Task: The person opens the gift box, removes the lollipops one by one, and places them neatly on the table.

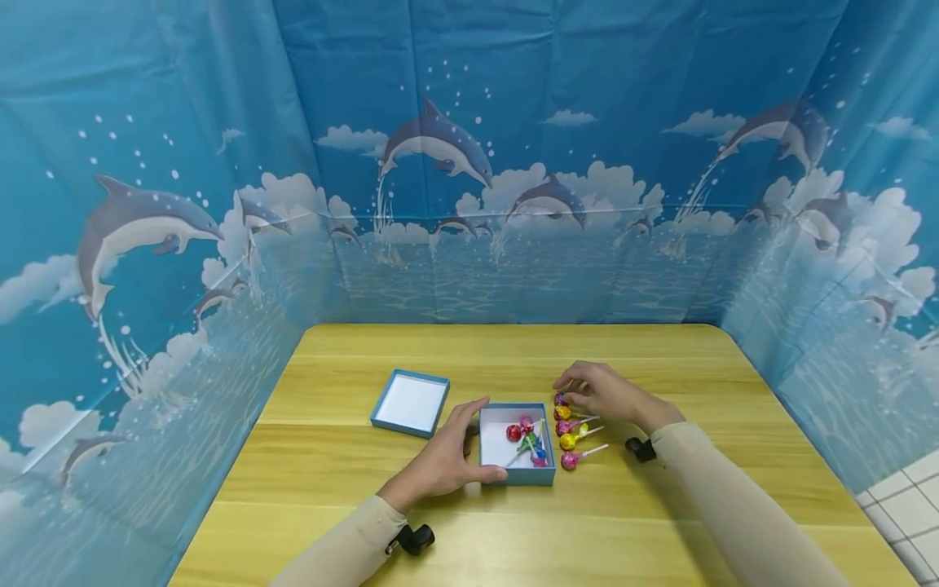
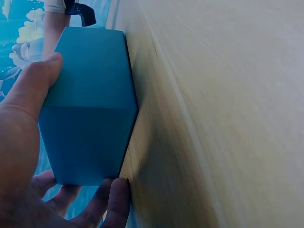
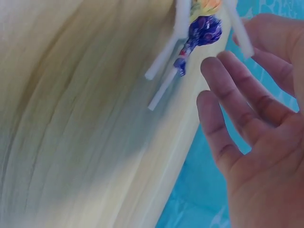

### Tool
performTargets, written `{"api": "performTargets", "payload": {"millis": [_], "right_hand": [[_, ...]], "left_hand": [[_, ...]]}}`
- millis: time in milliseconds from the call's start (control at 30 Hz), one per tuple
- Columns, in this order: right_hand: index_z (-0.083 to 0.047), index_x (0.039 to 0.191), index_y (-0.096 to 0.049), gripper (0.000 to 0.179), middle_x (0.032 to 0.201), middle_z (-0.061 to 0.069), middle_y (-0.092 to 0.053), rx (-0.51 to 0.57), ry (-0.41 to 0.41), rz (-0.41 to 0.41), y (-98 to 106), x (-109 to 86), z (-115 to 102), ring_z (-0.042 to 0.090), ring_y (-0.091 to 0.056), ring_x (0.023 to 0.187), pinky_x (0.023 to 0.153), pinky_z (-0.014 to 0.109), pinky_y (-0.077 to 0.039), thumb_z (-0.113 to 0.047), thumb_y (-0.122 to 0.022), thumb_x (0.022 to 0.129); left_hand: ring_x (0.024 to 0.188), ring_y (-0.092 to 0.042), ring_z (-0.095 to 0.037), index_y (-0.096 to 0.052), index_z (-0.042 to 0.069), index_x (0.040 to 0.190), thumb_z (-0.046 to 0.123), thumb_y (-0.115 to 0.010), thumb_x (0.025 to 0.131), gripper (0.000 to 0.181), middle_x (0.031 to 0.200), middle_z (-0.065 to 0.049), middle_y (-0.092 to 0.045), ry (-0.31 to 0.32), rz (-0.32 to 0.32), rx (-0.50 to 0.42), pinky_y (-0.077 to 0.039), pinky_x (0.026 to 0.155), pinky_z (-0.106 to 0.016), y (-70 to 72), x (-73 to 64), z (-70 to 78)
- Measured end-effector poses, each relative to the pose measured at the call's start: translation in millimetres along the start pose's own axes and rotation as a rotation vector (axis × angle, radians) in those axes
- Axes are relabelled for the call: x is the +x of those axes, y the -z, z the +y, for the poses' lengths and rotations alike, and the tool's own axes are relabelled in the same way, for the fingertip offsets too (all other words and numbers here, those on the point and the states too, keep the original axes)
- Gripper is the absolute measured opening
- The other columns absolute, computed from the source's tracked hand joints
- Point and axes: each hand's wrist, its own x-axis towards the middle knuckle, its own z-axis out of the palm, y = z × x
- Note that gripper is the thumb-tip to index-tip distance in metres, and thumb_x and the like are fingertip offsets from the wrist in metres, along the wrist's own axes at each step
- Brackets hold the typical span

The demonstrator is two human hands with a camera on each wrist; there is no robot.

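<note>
My left hand (image 1: 440,461) grips the left side of a small blue box (image 1: 530,477). Its thumb lies at the near wall and its fingers reach to the far wall, the box standing between them in the left wrist view. Inside the white interior, several lollipops (image 1: 513,433) lie in a heap toward the right. My right hand (image 1: 605,391) hovers at the far end of a row of lollipops (image 1: 568,441), fingers loosely bent around nothing visible. Just off its fingertips lies a purple-wrapped lollipop (image 3: 205,31), its white stick on the table.
The blue-edged lid (image 1: 412,401), white inside up, lies behind and left of the box on the wooden table (image 1: 557,538). A dolphin-print curtain (image 1: 477,269) rises along the back and sides. Each wrist wears a small black camera (image 1: 416,539).
</note>
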Motion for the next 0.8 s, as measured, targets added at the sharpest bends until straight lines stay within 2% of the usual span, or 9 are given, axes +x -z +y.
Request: {"api": "performTargets", "payload": {"millis": [267,467,633,800], "right_hand": [[-0.007,0.135,-0.082,0.023,0.131,0.007,-0.08,-0.088,0.084,0.083,-2.7,-6.1,-19.1,0.026,-0.079,0.116,0.099,0.05,-0.069,-0.011,-0.077,0.113],[-0.009,0.136,-0.082,0.023,0.135,0.009,-0.078,-0.108,0.116,0.082,-4.9,-5.4,-35.7,0.032,-0.077,0.117,0.098,0.059,-0.067,-0.013,-0.076,0.115],[-0.011,0.137,-0.082,0.023,0.135,0.007,-0.078,-0.13,0.14,0.07,-4.4,-7.3,-51.5,0.026,-0.076,0.113,0.095,0.055,-0.067,-0.013,-0.074,0.116],[-0.014,0.136,-0.083,0.022,0.133,0.006,-0.079,-0.164,0.216,0.07,-7.1,-2.6,-68.2,0.02,-0.076,0.109,0.091,0.049,-0.069,-0.013,-0.076,0.114]], "left_hand": [[0.171,-0.044,-0.042,-0.027,0.022,0.187,0.053,-0.098,0.096,0.12,0.189,-0.014,-0.034,0.0,-0.002,-0.001,-0.043,0.137,-0.068,-1.5,-0.6,0.2],[0.169,-0.047,-0.041,-0.026,0.022,0.187,0.053,-0.097,0.096,0.12,0.19,-0.014,-0.034,-0.008,0.001,0.004,-0.046,0.135,-0.067,-2.2,0.3,-1.9],[0.161,-0.054,-0.036,-0.025,0.02,0.187,0.053,-0.097,0.096,0.12,0.189,-0.014,-0.035,-0.015,-0.009,0.008,-0.053,0.128,-0.06,-3.6,2.6,-2.3],[0.153,-0.058,-0.031,-0.026,0.019,0.187,0.051,-0.097,0.097,0.119,0.187,-0.014,-0.037,-0.013,-0.003,0.004,-0.057,0.122,-0.054,-1.7,2.9,-2.1]]}}
